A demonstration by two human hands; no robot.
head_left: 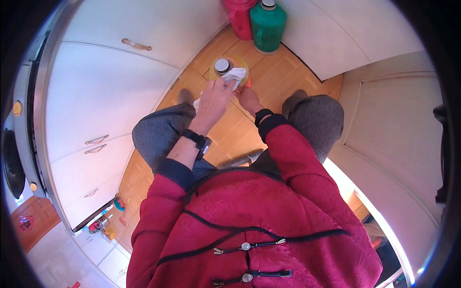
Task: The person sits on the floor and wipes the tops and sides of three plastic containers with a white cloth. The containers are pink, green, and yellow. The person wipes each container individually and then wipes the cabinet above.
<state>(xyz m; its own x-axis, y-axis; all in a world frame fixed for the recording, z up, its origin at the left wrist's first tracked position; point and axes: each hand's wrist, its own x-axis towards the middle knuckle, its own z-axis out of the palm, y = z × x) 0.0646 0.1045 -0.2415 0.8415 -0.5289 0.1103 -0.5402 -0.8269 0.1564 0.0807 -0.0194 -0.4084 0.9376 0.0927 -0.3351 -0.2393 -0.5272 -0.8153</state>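
Note:
On the floor between my feet stands a yellow jug (213, 72) with a pale-topped cap (222, 66). It looks like a thermos jug, though my hands hide much of its body. My left hand (214, 100) is closed on a crumpled white cloth (235, 74) and presses it against the jug's near side, beside the cap. An orange part (248, 82), probably the jug's handle, shows at its right. Fingers curled, my right hand (249, 100) grips there; its fingertips are partly hidden.
Beyond the jug, a green thermos jug (268, 29) and a red one (241, 21) stand in the corner. White cabinets with handles (137, 44) rise on the left. A pale panelled door (394, 115) is on the right. My knees (161, 134) flank the wooden floor (230, 129).

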